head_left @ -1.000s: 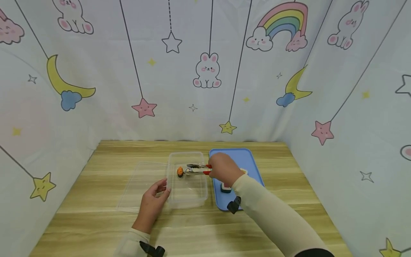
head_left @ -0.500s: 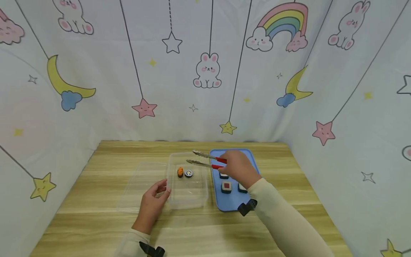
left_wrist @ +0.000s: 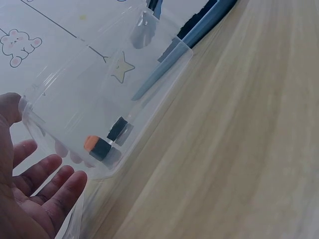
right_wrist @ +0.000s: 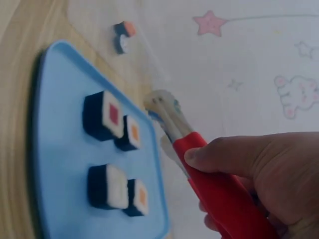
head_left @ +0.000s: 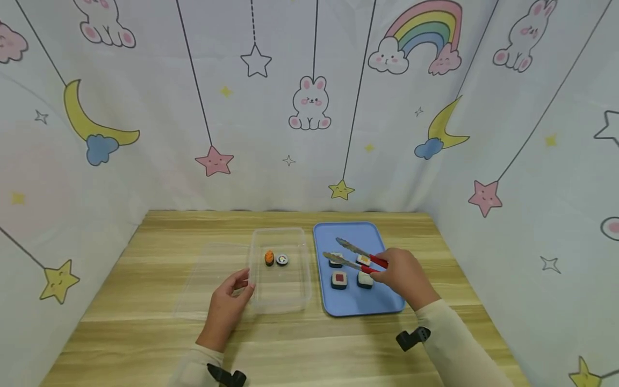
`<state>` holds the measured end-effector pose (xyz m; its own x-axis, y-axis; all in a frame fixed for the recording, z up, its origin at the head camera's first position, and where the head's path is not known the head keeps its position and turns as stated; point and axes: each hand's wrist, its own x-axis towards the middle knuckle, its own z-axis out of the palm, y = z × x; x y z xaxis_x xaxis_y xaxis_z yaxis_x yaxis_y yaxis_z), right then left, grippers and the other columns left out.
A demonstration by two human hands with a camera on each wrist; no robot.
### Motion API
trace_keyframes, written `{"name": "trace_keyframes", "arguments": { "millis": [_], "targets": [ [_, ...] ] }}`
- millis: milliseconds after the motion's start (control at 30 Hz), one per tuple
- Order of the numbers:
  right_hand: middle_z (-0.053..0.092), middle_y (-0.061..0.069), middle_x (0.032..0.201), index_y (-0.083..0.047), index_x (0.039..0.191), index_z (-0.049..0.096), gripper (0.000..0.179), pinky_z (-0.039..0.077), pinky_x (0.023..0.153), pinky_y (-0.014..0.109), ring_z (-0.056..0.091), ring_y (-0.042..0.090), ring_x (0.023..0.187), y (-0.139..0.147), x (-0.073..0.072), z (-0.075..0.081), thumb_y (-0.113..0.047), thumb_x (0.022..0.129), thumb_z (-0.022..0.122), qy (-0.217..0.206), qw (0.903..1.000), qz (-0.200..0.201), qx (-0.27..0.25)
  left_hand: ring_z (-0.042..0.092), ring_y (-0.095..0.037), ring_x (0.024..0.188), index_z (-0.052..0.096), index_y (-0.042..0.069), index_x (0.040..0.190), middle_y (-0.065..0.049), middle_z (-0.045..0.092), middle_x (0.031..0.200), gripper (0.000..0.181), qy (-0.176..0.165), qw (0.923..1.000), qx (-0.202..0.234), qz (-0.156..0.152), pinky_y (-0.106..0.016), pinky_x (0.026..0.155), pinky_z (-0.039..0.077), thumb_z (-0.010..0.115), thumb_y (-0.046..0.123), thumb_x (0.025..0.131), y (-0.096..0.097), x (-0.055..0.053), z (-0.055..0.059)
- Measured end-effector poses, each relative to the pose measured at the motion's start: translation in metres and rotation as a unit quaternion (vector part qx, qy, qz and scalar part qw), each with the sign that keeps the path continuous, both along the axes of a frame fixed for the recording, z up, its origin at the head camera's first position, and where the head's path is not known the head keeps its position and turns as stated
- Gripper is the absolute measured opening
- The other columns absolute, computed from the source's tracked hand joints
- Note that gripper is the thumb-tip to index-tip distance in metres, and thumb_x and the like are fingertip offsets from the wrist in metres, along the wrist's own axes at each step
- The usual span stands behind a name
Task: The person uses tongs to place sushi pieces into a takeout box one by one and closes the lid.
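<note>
My right hand [head_left: 405,275] grips red-handled metal tongs [right_wrist: 214,184] whose arms are spread over the blue tray [head_left: 360,306]. Nothing is between the tong tips. Several toy sushi pieces stand on the tray: one with a red centre [head_left: 339,279], a plain white-topped one [head_left: 365,280], and one with an orange-yellow centre [head_left: 364,260]; another is partly behind the tongs. In the clear plastic box [head_left: 280,301] sit an orange-topped sushi piece [head_left: 269,258] and a round white-topped roll [head_left: 282,260], side by side. My left hand [head_left: 227,307] touches the box's left wall with fingers loosely extended.
A flat clear lid [head_left: 208,279] lies on the wooden table [head_left: 290,349] left of the box, partly under my left hand's side. A patterned white curtain [head_left: 271,118] rises behind the table and along both sides.
The tongs have let go of the round roll in the box. My right hand has carried them, spread apart, rightward over the tray. My left hand stays at the box.
</note>
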<state>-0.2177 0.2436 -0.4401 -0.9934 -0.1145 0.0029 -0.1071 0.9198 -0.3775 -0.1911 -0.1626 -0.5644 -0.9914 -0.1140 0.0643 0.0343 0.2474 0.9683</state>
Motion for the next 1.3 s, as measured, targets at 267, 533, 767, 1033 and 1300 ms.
{"name": "trace_keyframes", "arguments": {
  "millis": [267,533,767,1033,1300],
  "targets": [
    [0.074,0.011,0.103,-0.002,0.117,0.078,0.042,0.056,0.07,0.039,0.062,0.021,0.081,0.005,0.005,-0.016,-0.022,0.082,0.089,0.005,1.0,-0.004,0.001,0.064,-0.026,0.119,0.063,0.008,0.142,-0.014,0.066,0.135,0.046,0.005,0.9999,-0.009,0.009,-0.016,0.085,0.051,0.075,0.018,0.098,-0.001,0.001,0.002],
    [0.075,0.009,0.103,-0.004,0.116,0.08,0.04,0.055,0.073,0.04,0.06,0.021,0.082,0.007,0.003,-0.025,-0.021,0.081,0.09,-0.006,0.9999,-0.004,0.012,0.063,-0.025,0.117,0.063,0.006,0.142,-0.014,0.066,0.136,0.046,0.004,1.0,0.0,0.006,-0.017,0.086,0.052,0.074,0.015,0.098,-0.001,0.004,-0.001],
    [0.074,0.009,0.1,-0.002,0.114,0.079,0.038,0.055,0.068,0.038,0.061,0.021,0.08,0.006,0.0,-0.011,-0.021,0.082,0.089,0.033,0.9994,0.009,0.001,0.063,-0.026,0.118,0.063,0.006,0.142,-0.015,0.066,0.136,0.046,0.004,1.0,0.005,0.007,-0.017,0.087,0.051,0.074,0.015,0.098,-0.001,0.006,-0.002],
    [0.074,0.006,0.098,-0.006,0.117,0.079,0.04,0.056,0.069,0.036,0.061,0.019,0.08,-0.029,0.0,0.018,-0.025,0.083,0.089,0.076,0.9952,0.06,-0.015,0.063,-0.025,0.117,0.062,0.006,0.143,-0.015,0.065,0.136,0.047,0.0,1.0,0.002,0.007,-0.02,0.088,0.052,0.074,0.017,0.099,-0.001,0.007,-0.004],
    [0.069,-0.004,0.091,-0.011,0.117,0.08,0.039,0.055,0.069,0.031,0.061,0.015,0.081,-0.082,0.004,0.015,-0.024,0.082,0.09,0.048,0.9933,0.102,-0.026,0.064,-0.027,0.118,0.063,0.007,0.142,-0.016,0.065,0.136,0.047,0.005,1.0,0.004,0.006,-0.022,0.089,0.053,0.074,0.018,0.098,0.001,0.005,-0.005]
  ]
}}
